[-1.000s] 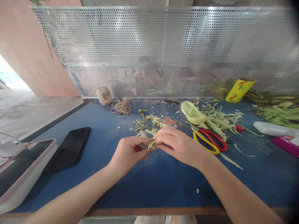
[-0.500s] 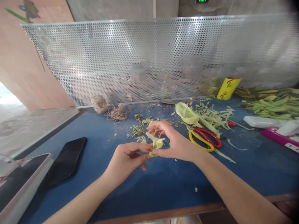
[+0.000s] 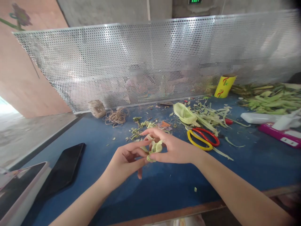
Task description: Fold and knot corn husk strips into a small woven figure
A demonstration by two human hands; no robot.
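Between my two hands, above the middle of the table, is a small pale green bundle of curled, leaf-like plant strips (image 3: pixel 156 146). My left hand (image 3: pixel 127 160) pinches its lower left side between thumb and fingers. From the right, my right hand (image 3: pixel 172 146) grips the same bundle, its thumb in front and its fingers curled behind. The fingers hide part of the bundle. Just beyond lie small green plant sprigs (image 3: pixel 135 131). Scissors (image 3: pixel 204 138) with one red and one yellow handle rest to the right of my right hand, their blades partly under plant scraps.
A pale green husk-like leaf (image 3: pixel 184 113) and shredded strips (image 3: pixel 213 114) lie behind the scissors. Twine (image 3: pixel 116 116), a yellow roll (image 3: pixel 225 86), a black phone (image 3: pixel 67 166) and a purple power strip (image 3: pixel 279 133) sit around the blue table (image 3: pixel 98 131). A perforated metal screen (image 3: pixel 105 62) stands behind.
My right hand has closed in further around the bundle, its fingers curling over the top. Both hands stay on it. The view has shifted slightly.
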